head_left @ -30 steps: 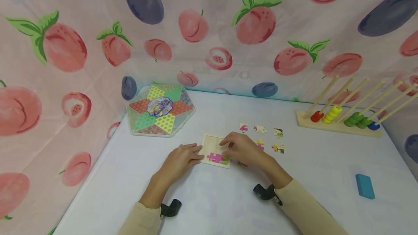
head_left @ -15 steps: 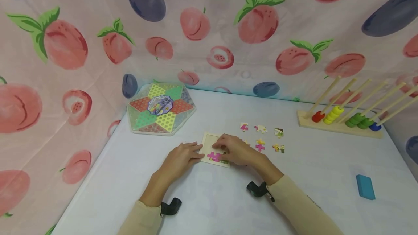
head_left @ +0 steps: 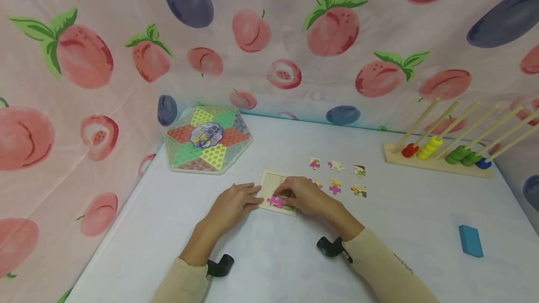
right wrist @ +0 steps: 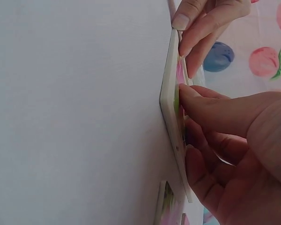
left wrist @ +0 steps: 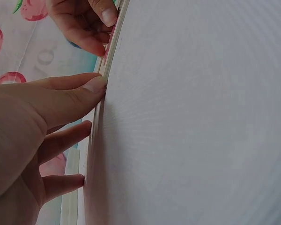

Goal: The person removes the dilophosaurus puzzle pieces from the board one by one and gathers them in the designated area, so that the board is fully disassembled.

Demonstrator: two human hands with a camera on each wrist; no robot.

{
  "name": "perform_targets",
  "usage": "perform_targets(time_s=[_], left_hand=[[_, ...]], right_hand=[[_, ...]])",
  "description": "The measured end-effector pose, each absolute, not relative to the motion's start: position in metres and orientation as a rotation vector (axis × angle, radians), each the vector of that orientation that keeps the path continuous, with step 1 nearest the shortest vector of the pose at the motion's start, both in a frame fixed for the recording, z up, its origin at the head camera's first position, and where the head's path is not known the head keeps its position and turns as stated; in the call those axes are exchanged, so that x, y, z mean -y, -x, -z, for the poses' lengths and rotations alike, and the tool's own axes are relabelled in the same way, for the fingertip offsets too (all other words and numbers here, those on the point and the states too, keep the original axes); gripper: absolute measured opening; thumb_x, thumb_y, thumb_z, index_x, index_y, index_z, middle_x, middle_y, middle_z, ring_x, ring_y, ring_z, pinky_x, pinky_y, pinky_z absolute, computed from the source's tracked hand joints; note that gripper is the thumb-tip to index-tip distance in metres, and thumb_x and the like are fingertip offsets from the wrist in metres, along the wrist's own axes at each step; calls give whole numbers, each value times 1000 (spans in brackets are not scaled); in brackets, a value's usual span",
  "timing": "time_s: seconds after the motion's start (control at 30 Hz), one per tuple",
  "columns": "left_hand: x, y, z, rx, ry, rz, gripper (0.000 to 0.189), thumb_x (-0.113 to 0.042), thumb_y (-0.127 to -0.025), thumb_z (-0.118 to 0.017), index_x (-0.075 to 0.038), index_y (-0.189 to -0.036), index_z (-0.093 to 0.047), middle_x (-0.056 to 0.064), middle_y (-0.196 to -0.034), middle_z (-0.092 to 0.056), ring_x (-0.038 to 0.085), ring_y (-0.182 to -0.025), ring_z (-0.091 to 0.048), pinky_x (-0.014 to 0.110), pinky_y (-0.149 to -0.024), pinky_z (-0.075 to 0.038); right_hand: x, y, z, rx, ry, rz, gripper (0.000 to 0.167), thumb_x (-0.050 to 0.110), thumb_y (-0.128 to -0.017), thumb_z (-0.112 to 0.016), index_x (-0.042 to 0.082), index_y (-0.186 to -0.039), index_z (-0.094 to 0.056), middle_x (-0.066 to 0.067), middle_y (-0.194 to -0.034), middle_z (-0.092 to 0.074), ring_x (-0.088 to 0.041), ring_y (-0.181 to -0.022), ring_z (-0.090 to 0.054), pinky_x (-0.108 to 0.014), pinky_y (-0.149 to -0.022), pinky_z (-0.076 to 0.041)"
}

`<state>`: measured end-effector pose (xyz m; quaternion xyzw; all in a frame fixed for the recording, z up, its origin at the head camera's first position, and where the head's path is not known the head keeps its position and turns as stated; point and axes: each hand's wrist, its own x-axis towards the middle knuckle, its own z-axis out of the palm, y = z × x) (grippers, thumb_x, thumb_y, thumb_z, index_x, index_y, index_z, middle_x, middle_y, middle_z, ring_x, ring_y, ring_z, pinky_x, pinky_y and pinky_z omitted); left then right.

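Observation:
A small square wooden puzzle tray (head_left: 271, 181) lies on the white table between the hands. Pink and green puzzle pieces (head_left: 275, 202) fill its near part; its far part shows bare wood. At the tray's left side, my left hand (head_left: 231, 207) touches the rim with thumb and fairly straight fingertips. My right hand (head_left: 305, 195) bends over the tray, thumb and fingers pinching a piece among the laid ones and partly covering it. In the right wrist view, the right thumb (right wrist: 210, 110) lies along the pieces, while the other fingers curl over the tray's far part.
Several loose puzzle pieces (head_left: 335, 186) lie in rows right of the tray. A hexagonal Chinese checkers box (head_left: 206, 140) stands back left. At the back right is a wooden bead stacker (head_left: 438, 165) with tall pegs. A blue block (head_left: 470, 241) lies far right. Fruit-printed cloth (head_left: 286, 36) hangs behind.
My right hand has shifted left and slightly toward me, its fingers coming down onto the laid pieces. The left hand has stayed at the tray's edge.

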<state>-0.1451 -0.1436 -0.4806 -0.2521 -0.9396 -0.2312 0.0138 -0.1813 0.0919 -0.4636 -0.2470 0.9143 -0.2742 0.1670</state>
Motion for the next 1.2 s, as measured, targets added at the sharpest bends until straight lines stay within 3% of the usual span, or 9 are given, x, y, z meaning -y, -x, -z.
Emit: perform_targets(time_s=[0.1,0.33,0.73,0.97,1.2], left_hand=[[144,145,481,2923,785,725,22,-13,-87,-80,-15,-108,-81,6,-133,-72,30,-131,-64,63,-109,-48],[143,145,480,2934,776,742,22,-13,-87,-79,-15,-109,-81,5,-134,-71,29,-132,-64,63,-110,-47],[144,144,479,2940,769,732,22,-14,-87,-79,-15,-109,-81,5,-134,-71,29,-133,-63,63,-110,-47],[144,145,478,2931,758,739,22,-15,-87,-79,-16,-109,-81,4,-135,-71,28,-133,-63,63,-111,-46],[144,145,482,2916,791,739,22,-14,-87,-79,-14,-108,-81,7,-134,-71,30,-132,-64,64,-109,-47]], right_hand=[[-91,181,463,-2583,668,799,24,12,-90,-78,18,-114,-78,3,-109,-74,-13,-100,-62,-36,-100,-57],[-88,181,458,-2565,629,795,19,11,-90,-78,15,-109,-75,4,-99,-70,-11,-87,-57,-27,-86,-56],[-87,183,460,-2555,640,796,12,10,-90,-77,14,-100,-73,3,-95,-68,-11,-85,-56,-25,-81,-53],[-85,184,458,-2578,742,723,33,11,-90,-78,14,-122,-71,3,-103,-69,-10,-92,-59,-27,-88,-56],[-84,184,458,-2540,721,728,28,11,-90,-78,15,-117,-72,2,-107,-70,-12,-93,-59,-30,-90,-58]])
